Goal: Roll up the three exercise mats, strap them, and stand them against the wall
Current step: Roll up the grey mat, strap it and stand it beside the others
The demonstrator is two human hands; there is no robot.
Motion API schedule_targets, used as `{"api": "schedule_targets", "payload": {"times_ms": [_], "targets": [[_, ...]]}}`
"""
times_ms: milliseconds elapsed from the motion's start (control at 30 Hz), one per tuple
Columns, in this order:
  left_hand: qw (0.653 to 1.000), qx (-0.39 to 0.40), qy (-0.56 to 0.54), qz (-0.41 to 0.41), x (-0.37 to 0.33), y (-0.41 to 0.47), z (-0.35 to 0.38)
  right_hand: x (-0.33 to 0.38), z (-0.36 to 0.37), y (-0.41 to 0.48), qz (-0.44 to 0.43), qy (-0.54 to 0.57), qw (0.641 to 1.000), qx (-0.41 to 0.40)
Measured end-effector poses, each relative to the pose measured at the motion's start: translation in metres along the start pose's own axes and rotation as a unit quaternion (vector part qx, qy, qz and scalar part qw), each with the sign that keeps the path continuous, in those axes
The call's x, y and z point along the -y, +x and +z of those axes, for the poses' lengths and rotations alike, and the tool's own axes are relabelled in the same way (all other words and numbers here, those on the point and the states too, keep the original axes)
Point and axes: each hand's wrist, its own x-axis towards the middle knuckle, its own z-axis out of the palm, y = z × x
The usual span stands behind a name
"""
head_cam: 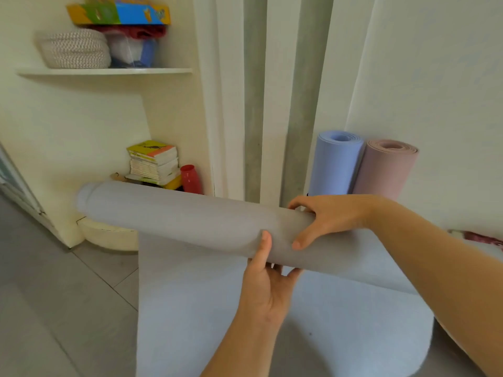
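Grey mat part-rolled, loose end hanging; left hand, right hand fingers curled round roll

We hold the half-rolled mat crosswise at the middle, right hand over it, left hand under it and nearer. Behind, far right, the left standing mat touches the right standing mat, both upright against the wall. Far left, a cup sits just right of a book stack; above them, a shelf bears a basket.

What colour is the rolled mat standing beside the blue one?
The mat is dusty pink, head view.
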Motion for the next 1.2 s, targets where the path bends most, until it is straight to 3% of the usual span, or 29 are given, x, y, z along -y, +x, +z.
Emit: {"api": "schedule_targets", "payload": {"times_ms": [100,267,433,600,767,833,900,967,1067,1200], "targets": [[1.000,0.013,-0.002,0.012,-0.001,-0.001,0.001,-0.002,-0.009,0.000,0.000,0.057,0.998,0.036],[1.000,0.022,-0.001,0.020,0.005,0.001,-0.003,-0.005,-0.004,0.004,-0.011,0.006,0.999,0.048],[0.995,0.043,0.086,-0.007,0.002,0.002,-0.023,-0.011,0.019,0.007,-0.032,-0.005,0.999,-0.011],[0.992,-0.027,0.117,-0.028,-0.007,0.007,-0.036,-0.013,0.054,0.016,-0.033,-0.020,0.995,-0.089],[0.983,-0.127,0.131,0.016,0.003,-0.002,-0.059,-0.003,0.112,0.027,-0.090,-0.145,0.973,-0.153],[0.982,-0.157,0.108,0.008,-0.001,-0.005,-0.068,-0.003,0.125,0.033,-0.114,-0.103,0.982,-0.113],[0.980,-0.180,0.084,-0.027,-0.005,-0.009,-0.077,-0.010,0.124,0.036,-0.104,0.011,0.994,-0.013],[0.978,-0.190,0.071,-0.057,-0.006,-0.014,-0.085,-0.020,0.119,0.041,-0.064,0.114,0.988,0.082],[0.978,-0.173,0.083,-0.084,-0.001,-0.019,-0.091,-0.029,0.121,0.044,0.005,0.162,0.971,0.179],[0.980,-0.134,0.090,-0.112,0.000,-0.018,-0.098,-0.033,0.131,0.051,0.014,0.181,0.967,0.180]]}}
